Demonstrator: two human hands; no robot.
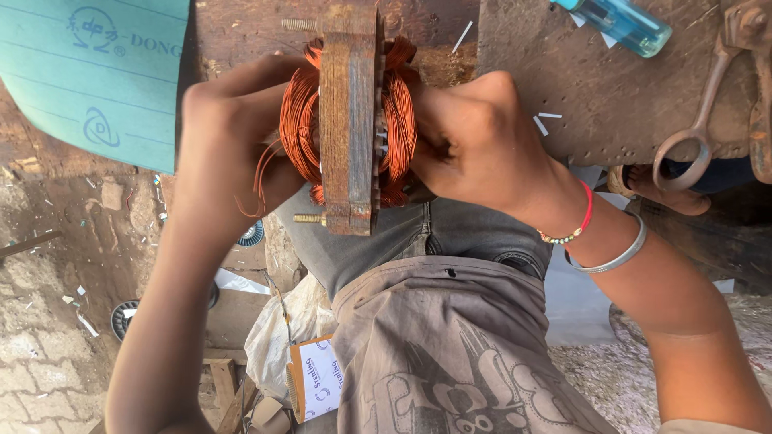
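A rusty brown motor stator core (349,120) stands on edge at the rim of a wooden bench, with orange copper wire coils (299,128) bulging from both faces. My left hand (221,137) cups the coils on the left side, loose wire ends trailing under it. My right hand (474,141) presses its fingers into the coils (400,120) on the right side. A brass bolt (310,218) sticks out near the core's lower edge. The fingertips of both hands are hidden behind the windings.
A green sheet of insulating paper (96,72) lies at top left. A blue lighter (623,22) and rusty scissors (700,120) rest on the worn bench (595,96). Below are my lap, a white bag (277,337), and a littered paved floor (48,321).
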